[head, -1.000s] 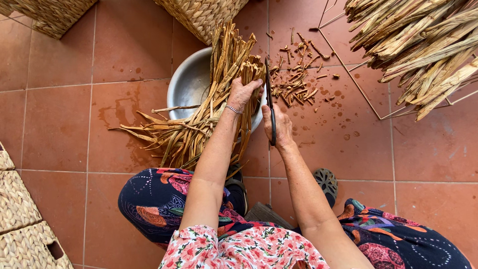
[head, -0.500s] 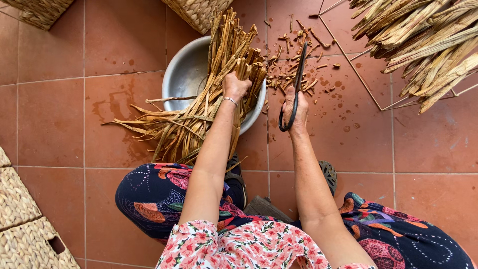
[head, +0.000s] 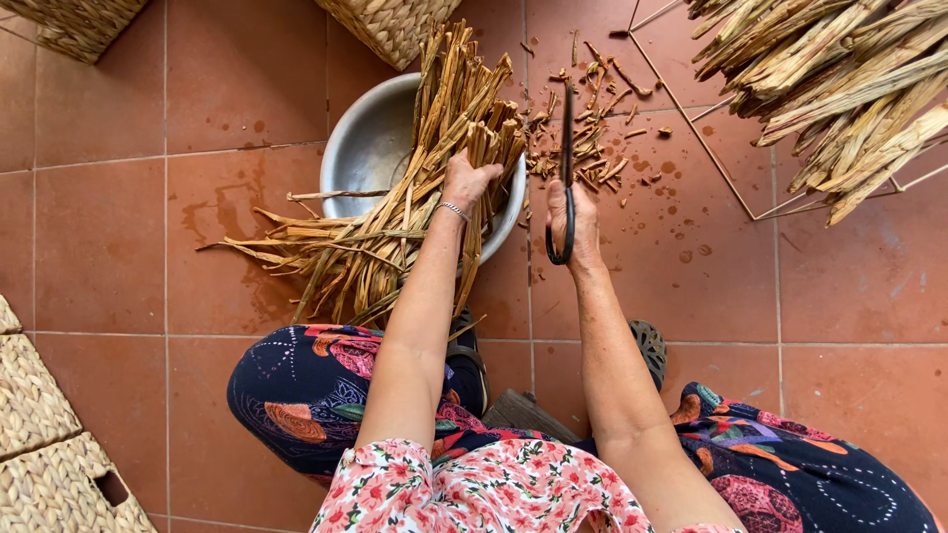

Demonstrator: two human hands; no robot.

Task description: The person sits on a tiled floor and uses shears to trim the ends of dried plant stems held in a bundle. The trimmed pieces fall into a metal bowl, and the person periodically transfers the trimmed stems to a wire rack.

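Gripping dried stalks (head: 434, 168) in a metal bowl (head: 370, 148), left hand (head: 466, 183); right hand (head: 573, 222) clasps scissors (head: 567, 178).

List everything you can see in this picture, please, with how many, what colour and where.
bundle of dried stalks: one, tan, lying across the bowl and onto the floor
metal bowl: one, silvery, under the bundle
scissors: one pair, dark, blades pointing away from the person
cut bits: many, brown, scattered on the tiles beyond the scissors
pile of dried stalks: one, tan, top right
woven baskets: several, straw-coloured, top edge and bottom left
floor tiles: terracotta, all around
bracelet: one, silvery, left wrist
left hand: gripping the bundle
right hand: holding the scissors
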